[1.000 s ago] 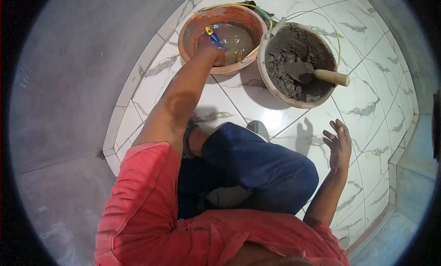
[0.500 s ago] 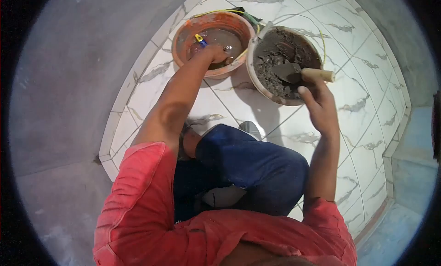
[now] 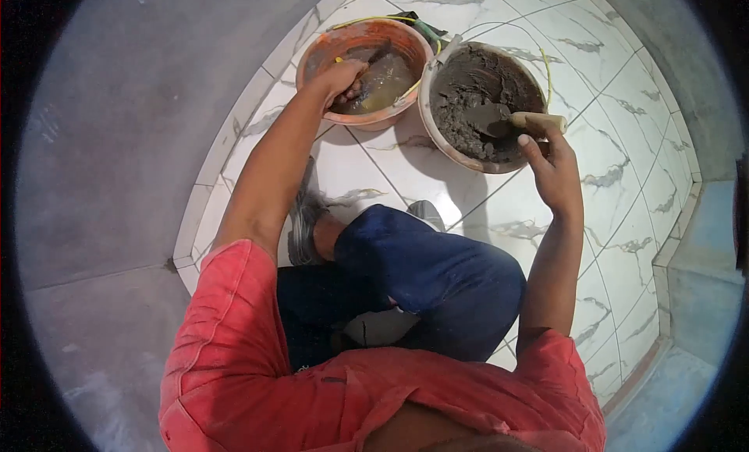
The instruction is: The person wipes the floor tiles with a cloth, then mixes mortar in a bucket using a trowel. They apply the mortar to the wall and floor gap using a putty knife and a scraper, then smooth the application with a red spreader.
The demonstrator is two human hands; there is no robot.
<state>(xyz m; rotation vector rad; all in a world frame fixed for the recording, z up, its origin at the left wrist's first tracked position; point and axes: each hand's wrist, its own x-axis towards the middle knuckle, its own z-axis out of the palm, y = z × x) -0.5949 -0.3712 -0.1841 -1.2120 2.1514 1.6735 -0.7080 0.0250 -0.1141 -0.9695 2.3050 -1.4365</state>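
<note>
My left hand (image 3: 345,79) is closed inside the orange bucket (image 3: 310,58), over cloudy water. From its fingers juts the dark head of a brush (image 3: 381,51); a bit of yellow handle shows by the knuckles. Just right of that bucket stands a pale bucket (image 3: 434,132) of wet grey mortar (image 3: 468,77). My right hand (image 3: 555,163) grips a trowel by its light wooden handle (image 3: 538,123) at the right rim. The trowel's mortar-smeared blade (image 3: 491,120) lies on the mortar.
White marbled tiles (image 3: 390,167) cover the floor, with grey walls (image 3: 125,155) curving up on both sides. A thin yellow handle (image 3: 548,77) arcs beside the mortar bucket. My bent knee in blue trousers (image 3: 460,280) and a grey shoe (image 3: 304,226) are close below.
My left hand has lifted and shifted left in the orange bucket, taking hold of the brush that stood there by its yellow-and-blue handle. The right hand and trowel have barely moved.
</note>
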